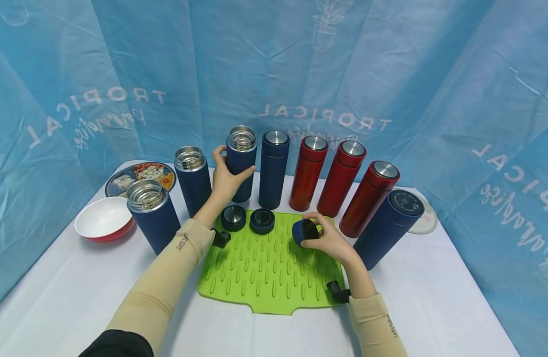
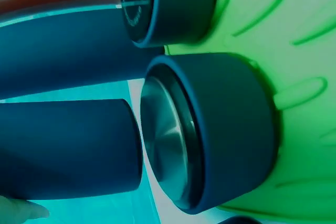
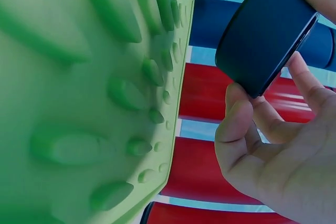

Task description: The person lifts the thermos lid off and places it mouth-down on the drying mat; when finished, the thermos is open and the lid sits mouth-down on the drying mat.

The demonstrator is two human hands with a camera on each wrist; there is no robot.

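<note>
My left hand point(image 1: 226, 179) grips a lidless dark blue thermos flask point(image 1: 241, 157) that stands upright behind the mat, thumb on one side and fingers on the other. A fingertip point(image 2: 23, 209) shows on the flask's side in the left wrist view. Over the right part of the green mat point(image 1: 269, 267), my right hand point(image 1: 329, 240) pinches a dark blue flask lid point(image 3: 265, 38) by its rim, tilted with its hollow side towards the palm. Two more lids, one with a silver top point(image 1: 233, 218) and one with a dark top point(image 1: 262, 221), sit at the mat's back left edge.
Two other lidless blue flasks point(image 1: 191, 178) stand at left, near a white-and-red bowl point(image 1: 105, 218) and a patterned plate point(image 1: 159, 173). A closed blue flask point(image 1: 274, 173) and red flasks point(image 1: 307, 178) stand along the back. Another blue flask point(image 1: 385, 233) stands at right, before a pale round plate point(image 1: 425, 220).
</note>
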